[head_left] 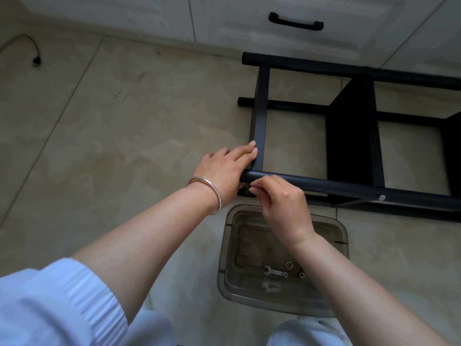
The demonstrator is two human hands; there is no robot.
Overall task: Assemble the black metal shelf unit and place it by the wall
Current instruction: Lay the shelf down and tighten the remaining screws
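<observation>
- Landmark: near post of the shelf unit, a round black tube. The unit lies on its side on the floor; the tube's long axis runs left to right, dropping slightly to the right.
- Nearest the camera, below the post: clear plastic tray on the floor. A small wrench and a few loose nuts or washers lie in it, under the right forearm.
- At the post's left end: right hand comes up from below, fingertips curled and pinched against the tube's near face. Probably on a small fastener, but whatever is pinched is hidden, so cannot tell.
- Same end, left side: left hand wraps the tube end from the left, with straight fingers laid along the end crossbar where it meets the tube. Silver bangle on that wrist.
- Key relation: the joint is at the extreme left tip of the tube, between both hands. The left hand braces; the right hand is nearer the fastener face and is the working one.
- Right along the post: one bolt head already seated by the first shelf panel.
- Beyond the post: the crossbar runs away to the far post, parallel to the near one.
- Farthest: white cabinet with a black handle. The far post lies just in front of it.
- Judgement: corner fastening in progress. The unit isn't upright or placed yet.
</observation>
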